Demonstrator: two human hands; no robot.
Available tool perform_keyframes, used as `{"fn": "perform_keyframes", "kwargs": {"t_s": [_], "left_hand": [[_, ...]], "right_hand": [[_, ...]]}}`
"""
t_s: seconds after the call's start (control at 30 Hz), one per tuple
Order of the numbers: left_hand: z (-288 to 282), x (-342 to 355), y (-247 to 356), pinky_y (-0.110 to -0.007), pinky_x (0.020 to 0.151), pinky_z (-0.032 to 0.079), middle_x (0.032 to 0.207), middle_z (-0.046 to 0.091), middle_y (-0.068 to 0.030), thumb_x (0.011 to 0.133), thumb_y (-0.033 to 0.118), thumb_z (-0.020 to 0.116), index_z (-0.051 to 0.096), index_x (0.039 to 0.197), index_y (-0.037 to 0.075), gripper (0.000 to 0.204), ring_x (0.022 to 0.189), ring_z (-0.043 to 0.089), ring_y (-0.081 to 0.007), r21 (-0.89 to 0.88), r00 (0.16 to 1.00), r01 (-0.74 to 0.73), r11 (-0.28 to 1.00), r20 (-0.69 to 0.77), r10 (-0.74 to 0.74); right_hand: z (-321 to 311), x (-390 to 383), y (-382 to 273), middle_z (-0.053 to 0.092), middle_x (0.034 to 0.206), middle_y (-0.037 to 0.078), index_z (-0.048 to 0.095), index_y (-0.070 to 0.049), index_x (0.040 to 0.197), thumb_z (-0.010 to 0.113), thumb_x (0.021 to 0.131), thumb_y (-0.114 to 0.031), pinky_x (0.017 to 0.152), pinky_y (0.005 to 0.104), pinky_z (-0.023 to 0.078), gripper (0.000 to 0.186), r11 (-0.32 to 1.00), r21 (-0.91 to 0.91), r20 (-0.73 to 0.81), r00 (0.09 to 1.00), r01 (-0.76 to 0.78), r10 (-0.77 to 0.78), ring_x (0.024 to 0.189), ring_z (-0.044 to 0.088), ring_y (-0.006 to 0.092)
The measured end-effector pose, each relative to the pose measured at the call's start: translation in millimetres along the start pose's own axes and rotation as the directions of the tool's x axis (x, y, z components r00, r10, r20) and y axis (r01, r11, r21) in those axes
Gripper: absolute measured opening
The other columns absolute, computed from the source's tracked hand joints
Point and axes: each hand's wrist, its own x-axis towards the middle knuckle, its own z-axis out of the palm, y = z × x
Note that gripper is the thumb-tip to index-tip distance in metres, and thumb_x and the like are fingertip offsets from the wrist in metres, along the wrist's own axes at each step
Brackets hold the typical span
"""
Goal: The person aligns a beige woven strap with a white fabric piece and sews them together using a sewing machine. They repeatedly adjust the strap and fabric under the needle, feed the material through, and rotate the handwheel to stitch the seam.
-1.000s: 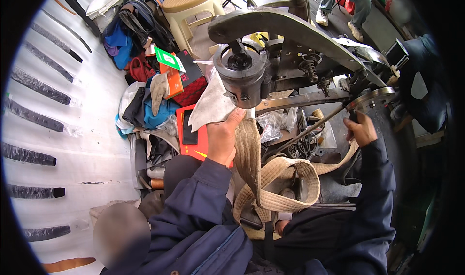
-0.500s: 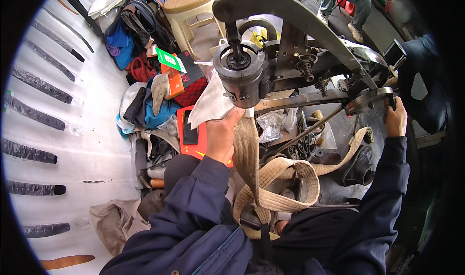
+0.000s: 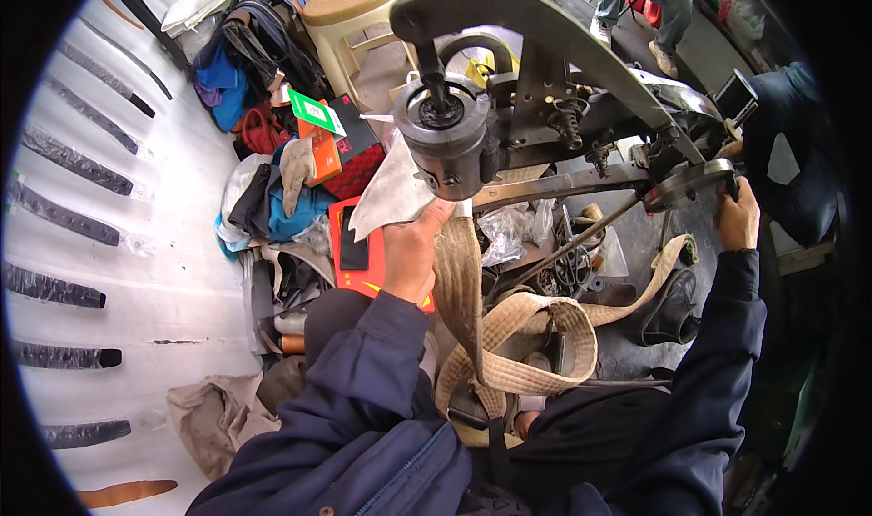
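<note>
A dark metal hand-cranked sewing machine (image 3: 451, 157) stands in front of me, its long curved arm reaching to the right. My left hand (image 3: 413, 254) is closed at the edge of a thick beige webbing strap (image 3: 461, 275), just under the machine's round head. A pale grey piece of cloth (image 3: 392, 193) sticks out between that hand and the head. The strap hangs down and loops over my lap. At the right, my right hand (image 3: 740, 216) is closed around the handle of the machine's hand wheel (image 3: 692, 185). What lies beneath the head is hidden.
A beige stool (image 3: 352, 9) stands behind the machine. Bags and clothes (image 3: 263, 193) are heaped at the left, near a red box with a black phone (image 3: 355, 251) on it. A black shoe (image 3: 670, 309) lies at the right. Another person's legs (image 3: 647, 7) show at the back.
The whole view has shifted slightly up and left. Both hands keep their holds on the strap and the wheel handle, with no clear movement of either.
</note>
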Motion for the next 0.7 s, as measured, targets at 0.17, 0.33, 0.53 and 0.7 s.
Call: {"fn": "perform_keyframes", "kwargs": {"t_s": [0.17,0.33,0.53,0.7], "left_hand": [[-2.4,0.8,-2.6,-0.031,0.102,0.045,0.127,0.065,-0.004,0.09,0.001,0.071,0.062,0.13,0.0,0.041,0.113,0.061,-0.015,-0.026,0.995,0.1,0.995,-0.014,-0.101],[-5.7,0.8,-4.8,-0.031,0.099,0.047,0.122,0.067,-0.0048,0.09,0.001,0.072,0.064,0.126,0.0,0.037,0.108,0.063,-0.0149,-0.011,0.995,0.096,0.995,-0.028,-0.097],[-5.1,2.2,-2.3,-0.03,0.098,0.048,0.123,0.067,-0.005,0.09,0.001,0.072,0.062,0.129,0.0,0.04,0.109,0.063,-0.0147,0.001,0.994,0.101,0.995,-0.042,-0.101],[-7.3,0.2,-5.7,-0.03,0.099,0.047,0.122,0.067,-0.0046,0.09,0.001,0.072,0.062,0.128,0.0,0.04,0.109,0.063,-0.0147,-0.001,0.996,0.08,0.997,-0.028,-0.08]], "right_hand": [[-0.5,0.2,-4.8,0.065,0.094,0.027,0.057,-0.001,0.1,0.063,0.094,-0.026,0.076,0.0484,0.047,0.026,0.981,-0.029,0.093,0.976,-0.193,0.195,0.091,0.061,0.0475],[4.5,4.2,0.2,0.065,0.1,0.028,0.056,-0.003,0.102,0.062,0.093,-0.029,0.08,0.0508,0.046,0.028,0.962,-0.147,0.078,0.966,-0.232,0.245,0.098,0.059,0.0496],[0.3,1.0,-6.7,0.066,0.104,0.03,0.057,-0.004,0.106,0.062,0.094,-0.029,0.083,0.0524,0.047,0.029,0.97,-0.154,0.058,0.979,-0.186,0.197,0.105,0.059,0.0503],[5.4,-0.4,-2.0,0.066,0.104,0.029,0.056,-0.004,0.105,0.06,0.091,-0.023,0.082,0.0529,0.047,0.023,0.972,-0.115,0.065,0.975,-0.206,0.214,0.103,0.06,0.0501]]}}
